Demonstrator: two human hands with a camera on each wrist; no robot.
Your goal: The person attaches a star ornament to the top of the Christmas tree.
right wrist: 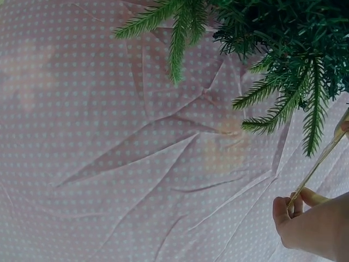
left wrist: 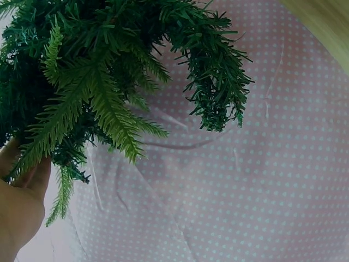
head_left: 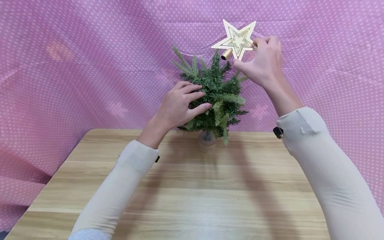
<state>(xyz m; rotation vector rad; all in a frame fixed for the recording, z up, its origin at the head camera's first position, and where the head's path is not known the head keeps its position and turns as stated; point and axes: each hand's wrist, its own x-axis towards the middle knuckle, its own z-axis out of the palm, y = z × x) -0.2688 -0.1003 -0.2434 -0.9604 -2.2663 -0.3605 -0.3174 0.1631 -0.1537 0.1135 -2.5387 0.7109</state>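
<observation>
Just above the top of the small artificial Christmas tree [head_left: 223, 85], the right hand [head_left: 267, 61] pinches a gold star topper [head_left: 238, 40] by its edge between thumb and fingers. The star is tilted, and its short gold tube [head_left: 227, 53] points down and left, its dark open end near the treetop; whether they touch I cannot tell. The left hand [head_left: 180, 103] rests against the tree's left side, fingers extended among the needles and thumb spread apart. Below the branches, a pale round base [head_left: 207, 142] stands upright on the wood-grain table [head_left: 195, 200] near its far edge. Behind hangs a creased pink polka-dot cloth [head_left: 105, 50].
</observation>
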